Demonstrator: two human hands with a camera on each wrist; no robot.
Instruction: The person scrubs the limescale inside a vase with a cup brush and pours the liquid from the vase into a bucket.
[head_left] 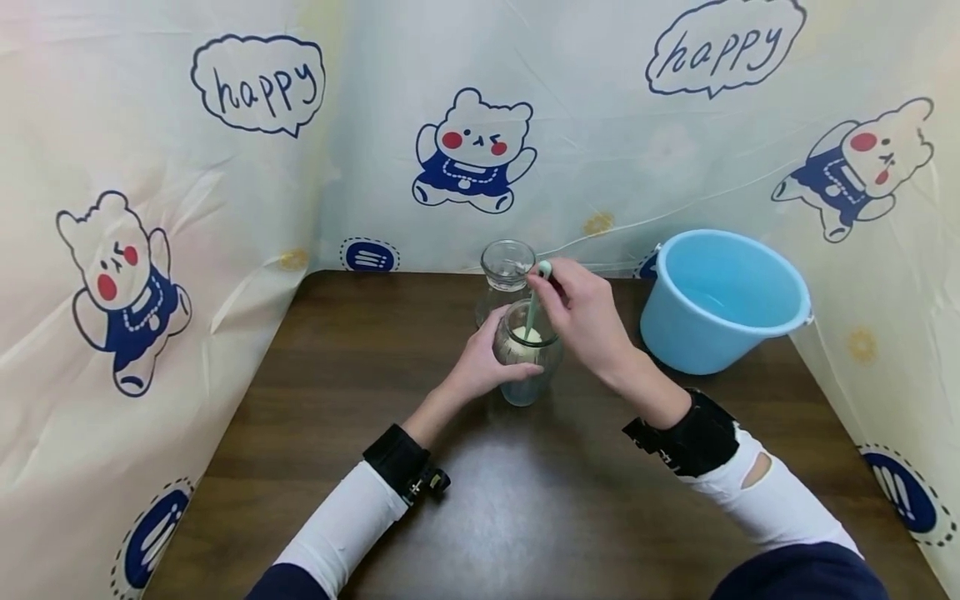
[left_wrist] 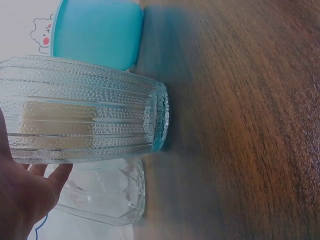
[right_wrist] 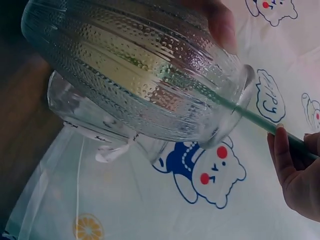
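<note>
A ribbed, dotted clear glass vase (head_left: 525,390) is gripped near its upper part by my left hand (head_left: 482,363), thumb on the near side. Inside it sits a cream sponge head (left_wrist: 56,125), seen through the glass in both wrist views. A thin green handle (right_wrist: 257,120) runs from the sponge out through the mouth. My right hand (head_left: 588,321) pinches that handle near its top end, just above the rim. Whether the vase's base touches the table is hard to tell.
Directly behind the vase stands a second clear glass vase (head_left: 507,260) with a flared rim. A light blue bucket (head_left: 678,333) stands at the back right. The brown wooden table (head_left: 337,375) is bordered by a printed cloth (head_left: 367,167) at the back and sides.
</note>
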